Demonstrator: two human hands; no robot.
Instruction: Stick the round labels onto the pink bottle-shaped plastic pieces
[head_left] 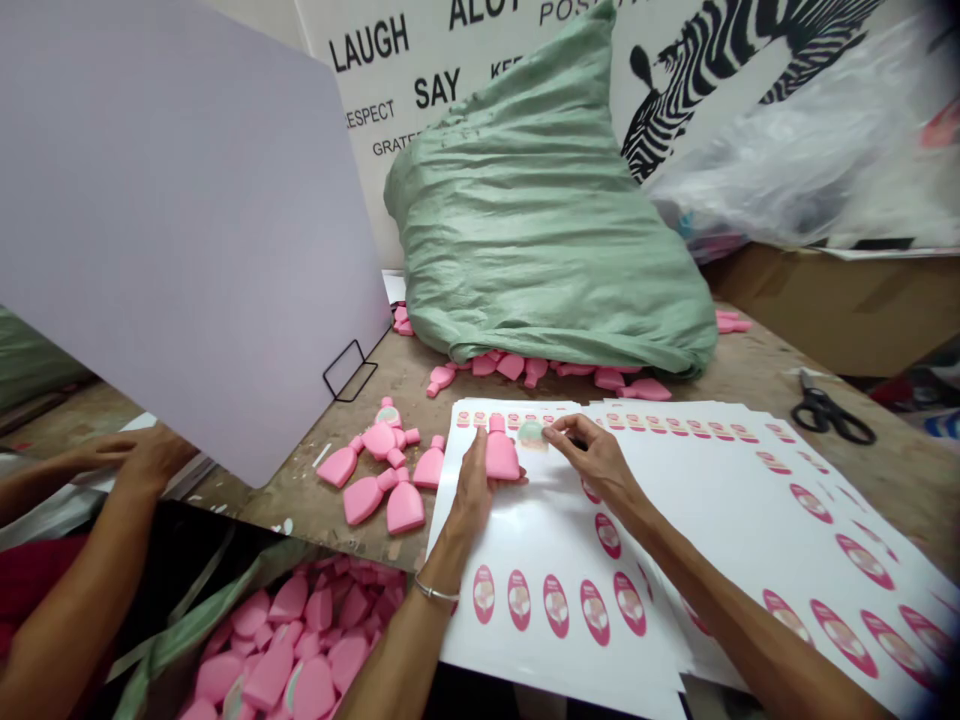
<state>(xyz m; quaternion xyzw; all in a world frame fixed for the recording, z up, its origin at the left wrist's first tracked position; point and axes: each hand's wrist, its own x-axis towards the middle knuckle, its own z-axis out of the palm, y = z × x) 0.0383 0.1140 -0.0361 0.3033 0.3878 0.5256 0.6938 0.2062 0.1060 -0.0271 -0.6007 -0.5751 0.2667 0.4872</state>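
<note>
My left hand is closed around a small pink toy-like bottle, held upright with its cap toward the top. Just to the right, the fingertips of my right hand pinch the edge of a pale green, see-through sticker beside the bottle. Both hands are over a white sticker sheet printed with pink oval labels along its lower part and a row of small labels at its top. Left of the sheet lie several pink bottles in a loose group; one shows a pale label.
A second stack of sticker sheets lies to the right, with black scissors beyond. A full green sack stands behind, bottles at its base. Below the table edge, an open sack holds pink bottles. A white board separates a co-worker's arms.
</note>
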